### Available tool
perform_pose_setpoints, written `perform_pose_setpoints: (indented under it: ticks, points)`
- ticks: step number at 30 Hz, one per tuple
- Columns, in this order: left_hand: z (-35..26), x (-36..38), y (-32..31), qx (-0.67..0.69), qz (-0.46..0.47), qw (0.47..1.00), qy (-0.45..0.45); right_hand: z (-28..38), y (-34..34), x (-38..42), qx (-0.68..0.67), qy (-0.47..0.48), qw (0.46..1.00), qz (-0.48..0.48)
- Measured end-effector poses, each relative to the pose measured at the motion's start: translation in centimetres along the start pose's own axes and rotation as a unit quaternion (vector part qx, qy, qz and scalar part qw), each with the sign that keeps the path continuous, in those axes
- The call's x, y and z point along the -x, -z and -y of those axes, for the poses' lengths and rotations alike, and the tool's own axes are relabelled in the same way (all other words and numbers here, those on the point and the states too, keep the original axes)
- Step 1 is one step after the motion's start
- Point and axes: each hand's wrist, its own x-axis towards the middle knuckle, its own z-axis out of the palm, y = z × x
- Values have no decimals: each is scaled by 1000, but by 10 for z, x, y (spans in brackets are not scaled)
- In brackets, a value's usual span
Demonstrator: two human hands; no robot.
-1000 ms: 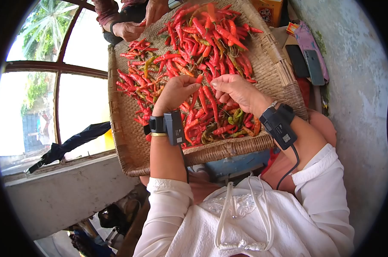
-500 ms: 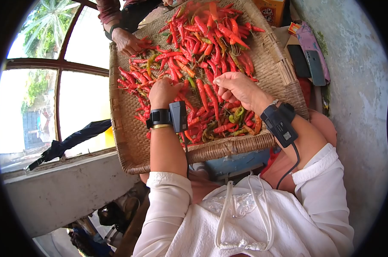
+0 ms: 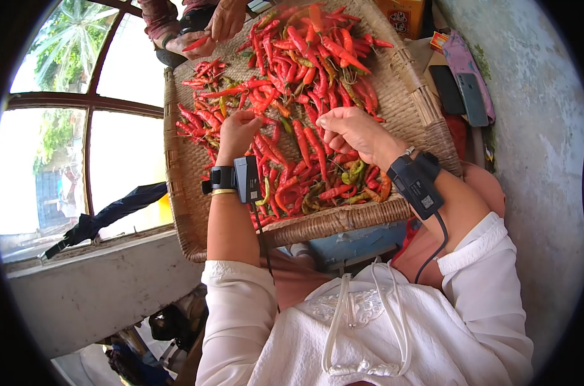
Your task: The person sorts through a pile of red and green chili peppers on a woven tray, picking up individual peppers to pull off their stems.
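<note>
A large tan woven basket [image 3: 427, 109] fills the space before me, with glossy red chili peppers [image 3: 305, 71] heaped inside. Over them, my bare right hand [image 3: 353, 132] has its fingers pinched together; my bare left hand [image 3: 239, 132] reaches among the peppers, its grip unclear.

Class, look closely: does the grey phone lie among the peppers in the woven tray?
No, the grey phone lies outside the woven tray, near the wall.
</note>
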Motion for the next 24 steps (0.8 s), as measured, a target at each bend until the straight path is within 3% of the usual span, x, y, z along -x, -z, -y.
perform_pose_setpoints:
  ticks: [1, 4, 7, 11, 13, 15, 17, 18, 19, 21, 22, 24]
  points:
    - [-8, 8, 2, 1, 1, 1000, 0, 0, 0, 0, 0, -1, 1000, 0]
    - [-16, 24, 5, 267, 142, 953, 7, 1, 1, 1, 8, -13, 1000, 7]
    - [-32, 51, -10, 339, 212, 916, -42, -1, -2, 0, 22, -36, 999, 22]
    - [-46, 56, -10, 308, 246, 919, -24, 0, -3, 2, 36, -50, 998, 19]
    - [-40, 43, 0, 356, 235, 903, -48, 1, -3, 2, 32, -52, 998, 16]
    - [-38, 33, 15, 437, 158, 883, -64, 1, -2, 1, 19, -56, 998, 2]
    - [-37, 25, 26, 516, 50, 844, -137, 0, -2, 1, 24, -60, 998, 6]
    - [-31, 19, 28, 522, -48, 839, -145, 0, -3, 0, 30, -62, 998, 11]
    - [-25, 14, 25, 522, -49, 839, -144, 1, -4, 1, 30, -62, 998, 12]
    - [-15, 8, 16, 521, -68, 850, -28, 2, -4, 2, 31, -62, 998, 8]
    - [-10, 12, 10, 413, -26, 911, 10, 2, -4, 2, 32, -62, 998, 8]
    - [-6, 16, -4, 351, -2, 935, 50, 1, -3, 2, 27, -48, 998, 19]
